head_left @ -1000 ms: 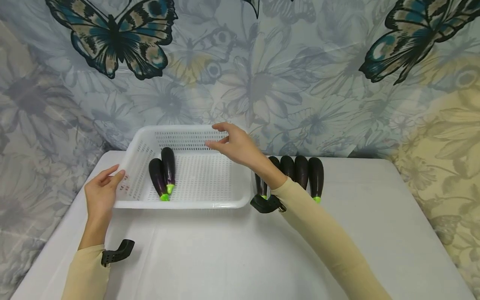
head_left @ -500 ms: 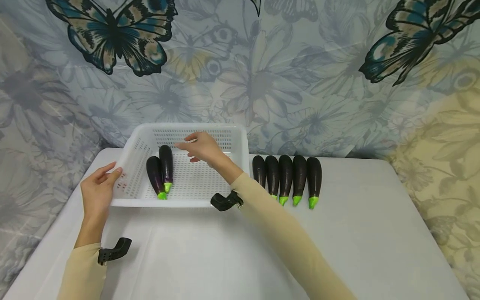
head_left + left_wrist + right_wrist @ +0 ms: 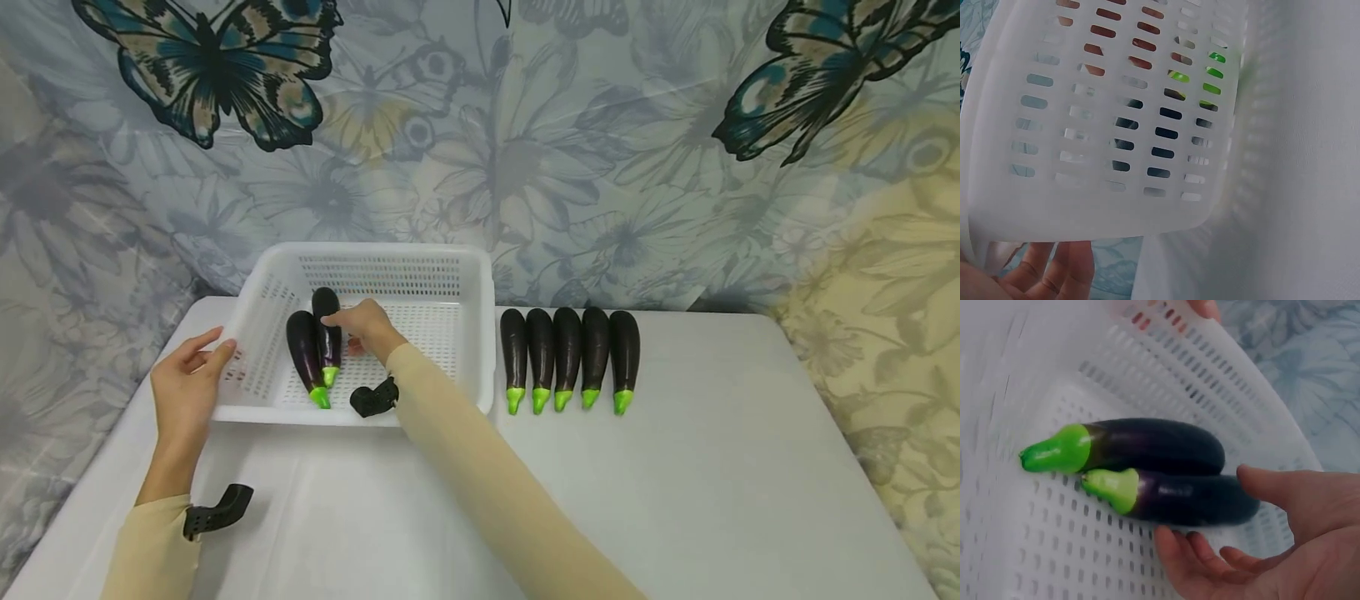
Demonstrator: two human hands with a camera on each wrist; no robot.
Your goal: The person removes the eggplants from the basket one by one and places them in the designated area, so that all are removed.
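A white slotted plastic basket [image 3: 480, 333] stands on the table with two dark purple eggplants inside, side by side, green ends toward the front. My left hand [image 3: 183, 387] holds the basket's left rim; in the left wrist view its fingers [image 3: 1072, 269] show past the basket's edge. Inside the basket my right hand [image 3: 371, 327] is at the inner eggplant [image 3: 1191, 499], thumb on one side of its rounded end and fingers along the other. The outer eggplant [image 3: 1154, 445] lies against it, untouched by the hand. Basket slots partly hide the eggplants in the left wrist view.
Right of the basket, several more eggplants [image 3: 567, 350] lie in a row on the white-covered table [image 3: 712, 467], green ends toward the front. A floral butterfly-print cloth [image 3: 525, 167] hangs right behind the table's back edge.
From the basket's right side, my right hand has moved left and down into it, to the inner eggplant. My left hand stays at the rim, and the basket appears slightly further left.
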